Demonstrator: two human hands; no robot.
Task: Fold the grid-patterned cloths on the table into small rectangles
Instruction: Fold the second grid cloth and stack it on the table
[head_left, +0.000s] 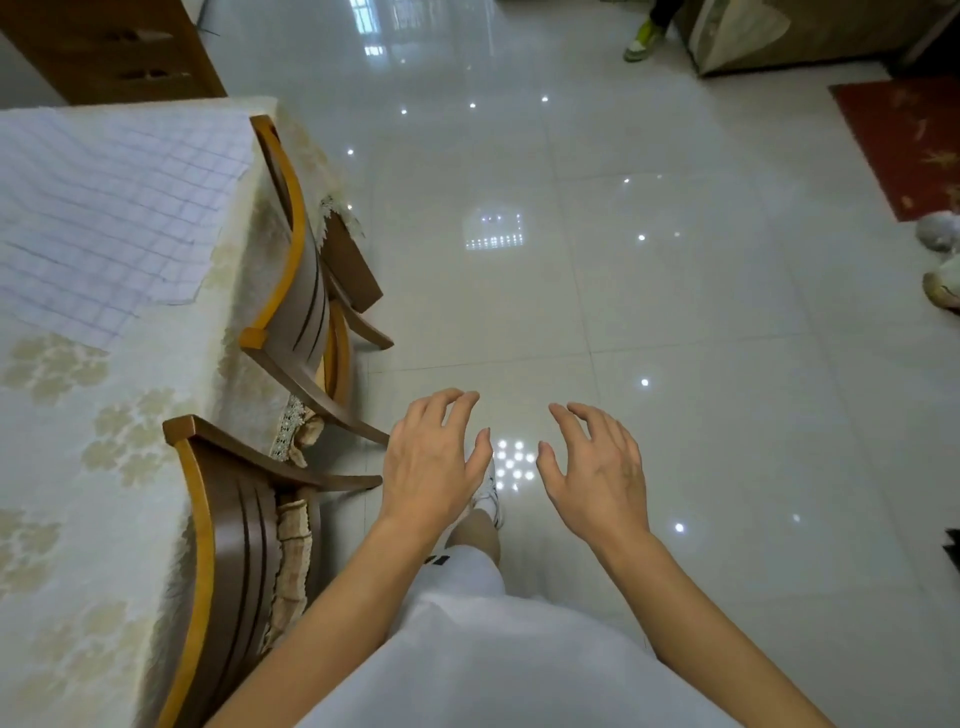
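I look down on a glossy pale tile floor speckled with reflected ceiling lights. Two wooden chairs stand tucked against the right edge of the table, which is draped in cream floral lace. A red patterned rug lies at far right, and a wooden cabinet stands beyond the table's far edge.

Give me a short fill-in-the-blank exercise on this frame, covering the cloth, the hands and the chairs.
1. The grid-patterned cloth lies on the table to the person's ____.
2. The left hand and right hand, over the floor, hold ____.
3. ____ wooden chairs stand at the table.
Missing words: left; nothing; two.
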